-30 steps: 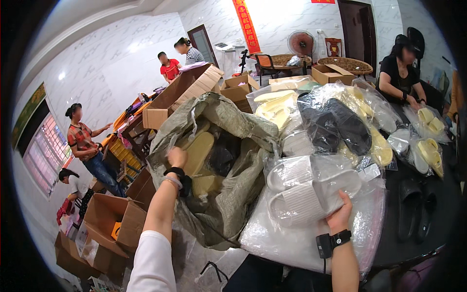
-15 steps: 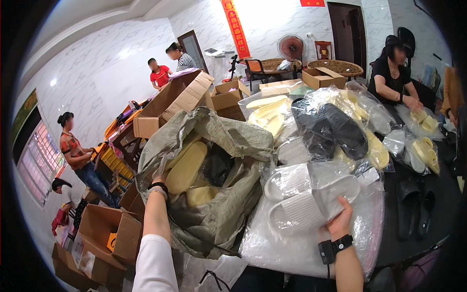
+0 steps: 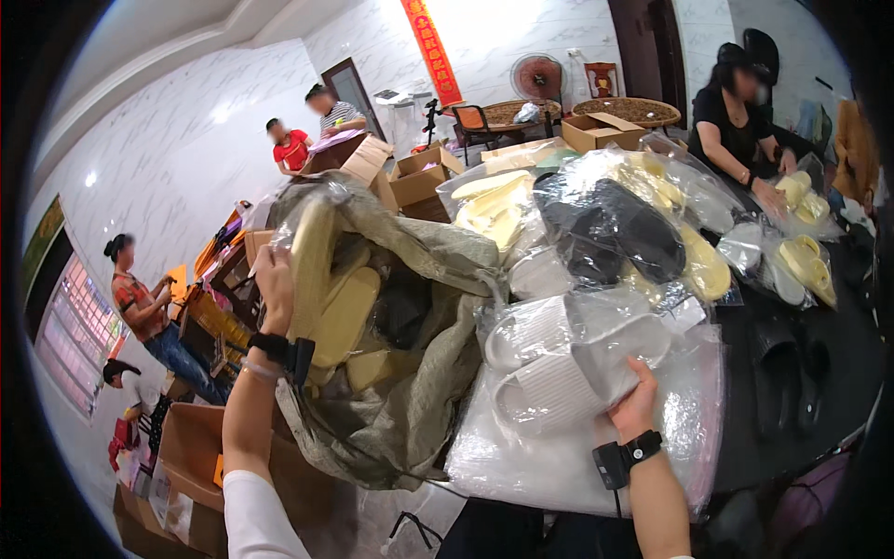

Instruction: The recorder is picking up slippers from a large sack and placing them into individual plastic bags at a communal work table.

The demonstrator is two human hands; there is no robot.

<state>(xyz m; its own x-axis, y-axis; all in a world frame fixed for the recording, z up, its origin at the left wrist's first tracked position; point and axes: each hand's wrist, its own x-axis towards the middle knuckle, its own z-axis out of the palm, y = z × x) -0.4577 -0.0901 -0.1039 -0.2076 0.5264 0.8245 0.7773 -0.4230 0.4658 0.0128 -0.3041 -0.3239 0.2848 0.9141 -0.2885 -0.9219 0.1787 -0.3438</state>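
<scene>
My left hand (image 3: 273, 284) is closed at the left rim of a grey-green woven sack (image 3: 400, 419). It grips a clear bag with a pale yellow slipper (image 3: 312, 265) standing upright in it. More yellow slippers (image 3: 345, 317) and a black bundle (image 3: 405, 312) show inside the sack. On the right, my right hand (image 3: 636, 401) holds the near edge of a clear bag with a pair of white ribbed slippers (image 3: 545, 391). That pair rests on a stack of clear plastic bags (image 3: 577, 470).
Bagged black slippers (image 3: 638, 228) and yellow ones (image 3: 489, 210) are heaped beyond. Unbagged black slippers (image 3: 778, 373) lie on the black table (image 3: 736, 447). A co-worker (image 3: 731, 130) handles bagged slippers at the far right. Cardboard boxes (image 3: 191, 447) stand at the lower left.
My left hand has risen and shifted left, lifting a bagged yellow slipper up along the sack's rim. My right hand stays on the white pair. The whole view has shifted slightly.
</scene>
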